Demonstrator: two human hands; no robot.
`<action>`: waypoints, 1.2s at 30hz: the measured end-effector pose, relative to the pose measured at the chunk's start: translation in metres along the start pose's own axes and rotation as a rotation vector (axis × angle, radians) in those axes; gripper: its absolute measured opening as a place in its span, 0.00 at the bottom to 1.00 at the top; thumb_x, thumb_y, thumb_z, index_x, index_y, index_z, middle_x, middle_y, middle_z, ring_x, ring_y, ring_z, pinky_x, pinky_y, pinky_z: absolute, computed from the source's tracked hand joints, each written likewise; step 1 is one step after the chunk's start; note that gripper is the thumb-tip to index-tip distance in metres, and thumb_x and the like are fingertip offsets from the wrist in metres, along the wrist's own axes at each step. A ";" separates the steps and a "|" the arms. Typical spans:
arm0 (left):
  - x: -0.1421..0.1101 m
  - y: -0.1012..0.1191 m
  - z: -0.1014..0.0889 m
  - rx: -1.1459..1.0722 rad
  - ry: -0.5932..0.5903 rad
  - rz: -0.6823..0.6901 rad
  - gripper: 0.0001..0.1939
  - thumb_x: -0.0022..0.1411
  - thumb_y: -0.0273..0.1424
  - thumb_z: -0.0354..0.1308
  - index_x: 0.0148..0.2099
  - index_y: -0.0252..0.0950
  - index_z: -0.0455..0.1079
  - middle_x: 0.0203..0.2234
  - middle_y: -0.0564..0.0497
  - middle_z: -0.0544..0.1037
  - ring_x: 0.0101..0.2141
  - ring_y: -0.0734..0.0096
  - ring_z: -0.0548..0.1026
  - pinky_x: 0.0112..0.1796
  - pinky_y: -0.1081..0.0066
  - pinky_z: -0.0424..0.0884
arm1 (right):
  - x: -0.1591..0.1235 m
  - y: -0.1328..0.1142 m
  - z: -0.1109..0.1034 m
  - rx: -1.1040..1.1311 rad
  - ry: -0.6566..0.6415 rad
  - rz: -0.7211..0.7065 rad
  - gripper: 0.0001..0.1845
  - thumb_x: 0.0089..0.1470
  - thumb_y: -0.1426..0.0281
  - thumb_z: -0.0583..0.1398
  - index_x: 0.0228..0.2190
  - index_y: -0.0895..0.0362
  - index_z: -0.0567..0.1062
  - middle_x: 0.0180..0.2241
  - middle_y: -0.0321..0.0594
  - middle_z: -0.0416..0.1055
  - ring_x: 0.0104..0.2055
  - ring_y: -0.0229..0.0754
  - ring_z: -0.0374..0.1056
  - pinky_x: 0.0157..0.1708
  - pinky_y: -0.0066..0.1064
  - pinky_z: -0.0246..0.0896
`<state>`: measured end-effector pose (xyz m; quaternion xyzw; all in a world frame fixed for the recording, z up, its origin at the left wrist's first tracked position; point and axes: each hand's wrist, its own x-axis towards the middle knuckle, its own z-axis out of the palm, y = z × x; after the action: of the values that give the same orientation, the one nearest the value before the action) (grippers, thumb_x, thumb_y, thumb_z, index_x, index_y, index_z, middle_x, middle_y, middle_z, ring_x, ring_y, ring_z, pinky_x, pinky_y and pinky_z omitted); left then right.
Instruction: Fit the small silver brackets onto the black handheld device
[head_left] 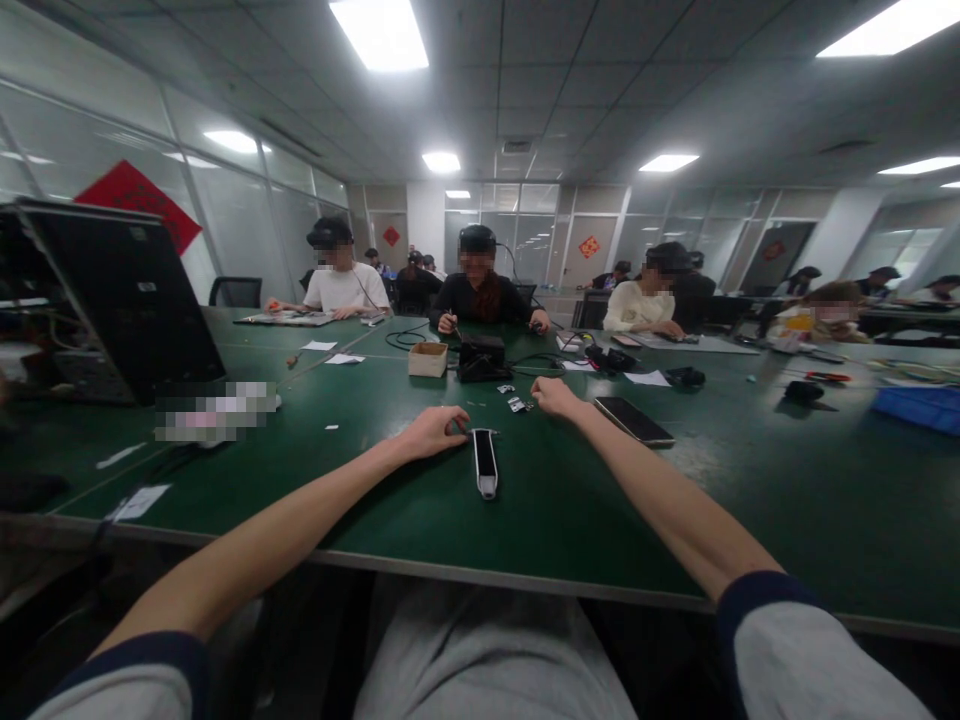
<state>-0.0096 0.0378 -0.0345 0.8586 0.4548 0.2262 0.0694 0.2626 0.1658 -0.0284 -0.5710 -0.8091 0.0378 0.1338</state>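
A slim black-and-white handheld device (485,462) lies lengthwise on the green table (420,520) in front of me. My left hand (433,430) rests just left of its far end, fingers curled with the tips touching the device. My right hand (553,396) sits further out, fingers closed beside a few small silvery parts (517,404); whether it holds one is too small to tell. A dark smartphone (634,420) lies face up right of my right wrist.
A small cardboard box (427,359) and a black unit with cables (481,357) stand beyond my hands. An open computer case (105,300) sits at the left, a blue tray (919,407) far right. Several people work along the table's far side.
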 end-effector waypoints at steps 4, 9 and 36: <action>0.000 0.001 -0.009 0.046 0.109 0.053 0.19 0.52 0.36 0.60 0.45 0.34 0.67 0.36 0.50 0.75 0.28 0.74 0.71 0.32 0.74 0.65 | -0.030 -0.038 -0.003 0.271 0.189 -0.163 0.09 0.52 0.71 0.57 0.37 0.59 0.72 0.35 0.42 0.72 0.37 0.39 0.67 0.37 0.27 0.59; 0.004 0.009 -0.012 0.010 0.298 0.092 0.13 0.54 0.34 0.59 0.42 0.34 0.68 0.30 0.53 0.74 0.25 0.77 0.69 0.29 0.76 0.64 | -0.055 -0.100 -0.005 0.671 0.176 -0.298 0.12 0.44 0.69 0.62 0.33 0.61 0.71 0.28 0.37 0.72 0.30 0.35 0.67 0.31 0.25 0.61; -0.003 -0.003 -0.010 -0.129 0.144 -0.076 0.10 0.55 0.34 0.58 0.35 0.35 0.77 0.30 0.51 0.80 0.30 0.71 0.74 0.34 0.76 0.67 | -0.070 -0.065 0.004 0.464 0.049 -0.303 0.09 0.46 0.67 0.60 0.30 0.59 0.75 0.29 0.38 0.72 0.30 0.36 0.66 0.32 0.27 0.60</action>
<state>-0.0173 0.0364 -0.0273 0.8159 0.4755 0.3133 0.1003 0.2239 0.0781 -0.0302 -0.3982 -0.8516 0.1879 0.2845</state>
